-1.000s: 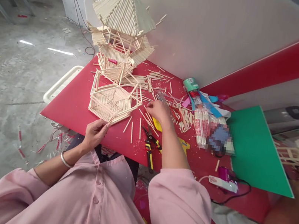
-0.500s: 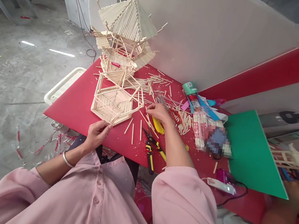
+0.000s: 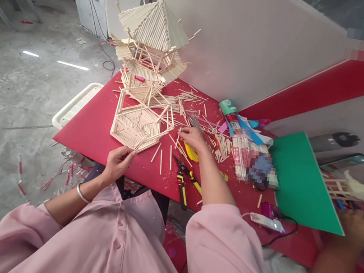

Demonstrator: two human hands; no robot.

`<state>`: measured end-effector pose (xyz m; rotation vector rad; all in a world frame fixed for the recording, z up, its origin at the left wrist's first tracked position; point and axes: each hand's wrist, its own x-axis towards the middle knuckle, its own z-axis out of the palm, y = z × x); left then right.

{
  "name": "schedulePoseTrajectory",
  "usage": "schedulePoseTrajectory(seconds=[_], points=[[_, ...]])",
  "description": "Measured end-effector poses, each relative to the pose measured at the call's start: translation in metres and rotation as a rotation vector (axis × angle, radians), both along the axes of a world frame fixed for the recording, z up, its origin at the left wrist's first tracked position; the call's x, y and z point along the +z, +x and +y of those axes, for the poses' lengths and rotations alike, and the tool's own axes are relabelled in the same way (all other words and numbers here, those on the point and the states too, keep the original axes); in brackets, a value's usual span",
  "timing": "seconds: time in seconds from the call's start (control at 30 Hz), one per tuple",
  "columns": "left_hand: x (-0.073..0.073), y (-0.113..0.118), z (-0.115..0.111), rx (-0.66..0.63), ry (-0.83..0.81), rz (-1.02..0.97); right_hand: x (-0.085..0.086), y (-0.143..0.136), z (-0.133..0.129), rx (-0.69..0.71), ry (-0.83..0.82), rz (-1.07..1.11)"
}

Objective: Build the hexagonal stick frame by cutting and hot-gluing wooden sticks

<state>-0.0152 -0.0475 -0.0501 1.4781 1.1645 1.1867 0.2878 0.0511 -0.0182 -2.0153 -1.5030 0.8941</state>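
A hexagonal frame of thin wooden sticks (image 3: 137,126), its base filled with rings of sticks, lies near the table's front edge. My left hand (image 3: 119,163) is closed at its front corner, thumb and fingers pinched on the edge. To the right of the frame, my right hand (image 3: 193,137) pinches a short wooden stick (image 3: 178,138), which points down from the fingertips. Beneath that hand and wrist lies a yellow-handled tool (image 3: 190,151), partly covered. Black-and-yellow pliers (image 3: 181,186) rest closer to me, beside several loose sticks (image 3: 161,160).
Behind the frame stands a tall stick pagoda (image 3: 154,36) on the red table (image 3: 87,131). Scattered sticks, bagged sticks (image 3: 240,156) and a green can (image 3: 228,107) are farther right. A green board (image 3: 304,187) leans there, with another person's arm (image 3: 336,269) beyond it.
The stick in my right fingertips now hangs more upright and shows more clearly. My left hand stays at the frame's corner. The view has shifted slightly.
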Motion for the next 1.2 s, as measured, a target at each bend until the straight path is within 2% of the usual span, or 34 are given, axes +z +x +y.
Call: schedulePoseTrajectory(seconds=[0.1,0.2,0.3,0.43,0.53,0.67,0.8,0.93,1.07,1.2], points=[[0.002,0.000,0.000,0.011,0.023,-0.017,-0.003,-0.005,0.006,-0.025,0.029,-0.032],[0.002,0.000,0.001,0.007,0.005,-0.055,0.006,-0.010,0.002,-0.009,0.063,-0.083],[0.000,0.000,0.001,-0.004,-0.009,-0.064,0.017,-0.021,-0.017,0.115,0.030,-0.107],[-0.002,0.000,0.002,-0.016,-0.019,-0.056,0.022,-0.055,-0.055,0.275,-0.055,-0.139],[-0.001,0.001,0.002,-0.016,-0.032,-0.061,0.020,-0.086,-0.076,0.244,-0.074,-0.285],[0.000,0.001,0.002,-0.015,-0.053,-0.078,0.018,-0.109,-0.082,0.182,-0.127,-0.503],[0.002,-0.001,0.001,-0.013,-0.073,-0.102,0.017,-0.100,-0.072,0.165,-0.175,-0.469],[0.001,-0.001,0.001,-0.013,-0.077,-0.126,0.013,-0.077,-0.065,0.159,-0.224,-0.304],[0.001,-0.002,0.001,-0.022,-0.080,-0.154,0.010,-0.056,-0.073,0.107,-0.216,-0.137],[0.000,-0.003,0.001,-0.045,-0.081,-0.150,0.008,-0.046,-0.089,0.049,-0.201,-0.058]])
